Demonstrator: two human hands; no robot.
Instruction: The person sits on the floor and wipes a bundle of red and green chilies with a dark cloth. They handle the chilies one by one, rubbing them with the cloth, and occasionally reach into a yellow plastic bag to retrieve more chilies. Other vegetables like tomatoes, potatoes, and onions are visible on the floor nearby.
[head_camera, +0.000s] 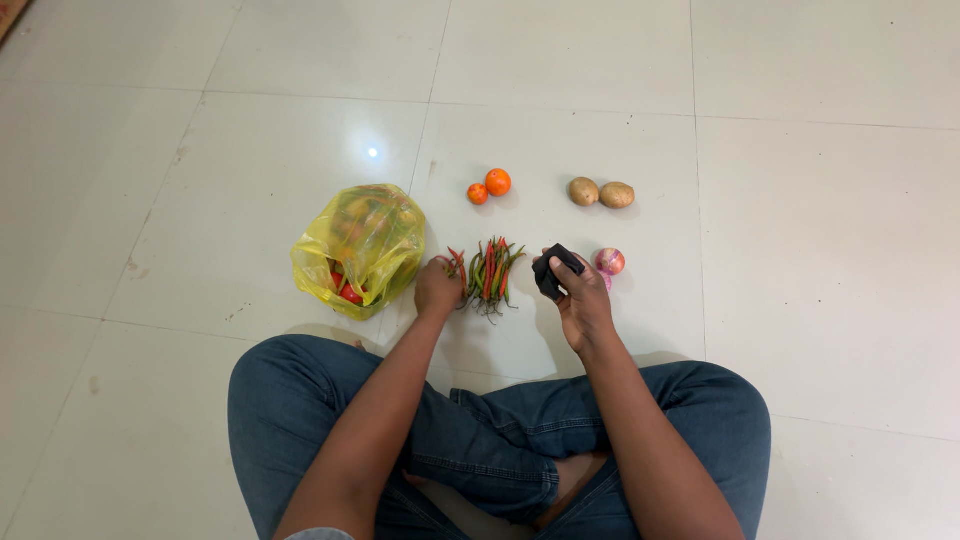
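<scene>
Left of the left hand (438, 288), a yellow bag (360, 248) lies slumped; its contents may roll out. The left hand pinches chillies (490, 272) at the pile's edge; strays may scatter. The right hand (580, 300) grips a dark crumpled bag (556, 272) beside an onion (609, 262), which it could nudge.

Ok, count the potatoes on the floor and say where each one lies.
2. One potato lies left, the other potato touches it on the right, both beyond the onion. The yellow bag may hide more.
</scene>
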